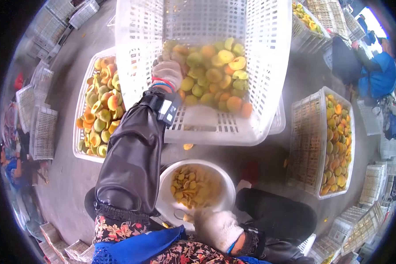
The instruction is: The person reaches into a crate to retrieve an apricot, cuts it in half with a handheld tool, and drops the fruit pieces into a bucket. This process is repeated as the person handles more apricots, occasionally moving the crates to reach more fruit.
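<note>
No legible text — white crate (268,66) shows none, wrist device (168,111) too blurred.

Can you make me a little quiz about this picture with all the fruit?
1. True or false: the left hand reaches into the tilted white crate that holds fruit.
2. Pick one: what lies in the white bowl just above the right hand?
A) yellow fruit pieces
B) green leaves
C) eggs
3. Fill the gap: both hands wear pale knit ___.

Key
1. True.
2. A.
3. Gloves.
</note>
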{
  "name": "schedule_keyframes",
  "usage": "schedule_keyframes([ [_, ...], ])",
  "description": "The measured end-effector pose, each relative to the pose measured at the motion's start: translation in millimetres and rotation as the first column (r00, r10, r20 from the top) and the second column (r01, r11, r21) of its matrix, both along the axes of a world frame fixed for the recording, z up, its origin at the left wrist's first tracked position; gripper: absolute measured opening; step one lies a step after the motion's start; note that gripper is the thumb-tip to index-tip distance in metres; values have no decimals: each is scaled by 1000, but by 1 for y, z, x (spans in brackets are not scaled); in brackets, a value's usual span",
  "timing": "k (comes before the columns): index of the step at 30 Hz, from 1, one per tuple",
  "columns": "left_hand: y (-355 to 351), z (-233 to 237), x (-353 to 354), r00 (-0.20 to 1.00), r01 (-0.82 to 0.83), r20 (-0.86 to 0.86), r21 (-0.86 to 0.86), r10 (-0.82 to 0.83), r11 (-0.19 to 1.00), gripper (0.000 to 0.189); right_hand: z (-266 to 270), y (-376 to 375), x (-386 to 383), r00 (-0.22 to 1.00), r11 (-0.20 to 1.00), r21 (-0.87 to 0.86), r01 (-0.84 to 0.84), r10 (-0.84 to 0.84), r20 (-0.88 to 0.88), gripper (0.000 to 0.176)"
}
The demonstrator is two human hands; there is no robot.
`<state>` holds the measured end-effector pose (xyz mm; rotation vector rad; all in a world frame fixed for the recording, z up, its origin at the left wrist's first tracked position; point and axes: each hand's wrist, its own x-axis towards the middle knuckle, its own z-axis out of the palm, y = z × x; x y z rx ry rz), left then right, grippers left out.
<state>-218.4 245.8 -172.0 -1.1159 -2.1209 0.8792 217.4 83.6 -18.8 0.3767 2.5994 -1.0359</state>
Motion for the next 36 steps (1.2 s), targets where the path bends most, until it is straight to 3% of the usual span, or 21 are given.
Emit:
schedule_keyframes([
  [2, 7, 4, -11, 896, 73, 362, 451, -258, 889, 50, 1, -1, 0, 1000, 999, 44, -10, 9, 26, 24],
  [4, 8, 8, -10, 924, 137, 266, 442, -275, 887, 56, -6, -3, 3, 999, 1000, 11, 22, -22, 42, 24],
  [7, 15, 19, -12, 824, -74, 543, 386, -162, 920, 58, 7, -2, -1, 989, 990, 10, 140, -141, 36, 24],
  [9, 12, 23, -12, 708, -199, 698, 345, -109, 917, 53, 25, 10, -16, 858, 914, -244, 324, -175, 484, 37],
  [14, -13, 76, 38, 481, -212, 854, 334, -199, 918, 45, 26, 7, -8, 981, 996, -55, 74, -62, 185, 26],
  [17, -31, 106, 76, 93, -574, 989, 147, -113, 805, 30, 29, 19, -7, 999, 997, 72, 0, 2, -34, 18],
  [18, -42, 105, 81, 93, -569, 989, 148, -116, 809, 30, 31, 18, -6, 990, 996, 86, 17, -5, -140, 17],
  [19, -58, 101, 83, -305, -747, 821, 107, -482, 656, 26, 5, 12, -2, 996, 965, 255, -66, 78, -39, 16],
  [20, -78, 96, 84, -502, -852, 380, -60, -777, 521, 23, -25, 10, 5, 933, 984, 146, 106, -48, -355, 13],
  [21, -104, 93, 85, -581, -796, 12, -220, -814, 564, 26, -9, 18, 7, 900, 983, 120, 136, -71, -430, 19],
  [22, -118, 91, 90, -580, -797, 15, -216, -814, 564, 26, 15, 30, 3, 860, 983, 93, 158, -91, -502, 30],
  [24, -146, 92, 98, -603, -665, 223, 388, -765, 638, 33, 47, 40, -8, 843, 919, 326, 223, -13, -538, 30],
  [25, -157, 108, 113, -601, -666, 225, 389, -767, 637, 33, 48, 42, -17, 698, 920, 36, 391, -270, -664, 18],
  [26, -170, 123, 129, -596, -716, 209, 299, -776, 631, 37, 60, 41, -17, 762, 908, 158, 388, -220, -608, 20],
  [28, -192, 161, 165, -584, -763, 198, 200, -788, 615, 41, 72, 34, -23, 718, 889, -17, 457, -380, -583, 21],
  [30, -207, 187, 195, -508, -785, 208, 289, -836, 548, 47, 71, 32, -26, 769, 907, 26, 421, -342, -540, 22],
  [31, -210, 156, 186, -606, -788, 30, 109, -795, 605, 51, 61, 32, -27, 743, 920, 17, 392, -305, -596, 22],
  [32, -216, 186, 211, -547, -798, 138, 214, -826, 564, 51, 53, 31, -27, 712, 932, 9, 363, -270, -649, 23],
  [34, -233, 165, 210, -557, -817, -117, -98, -822, 568, 48, 42, 28, -26, 737, 929, 71, 362, -239, -632, 19],
  [35, -239, 168, 217, -557, -817, -118, -104, -822, 568, 48, 34, 28, -26, 703, 936, 164, 312, -112, -703, 28],
  [36, -243, 175, 226, -543, -829, 122, 83, -831, 553, 47, 30, 28, -24, 656, 927, 260, 269, 21, -755, 41],
])
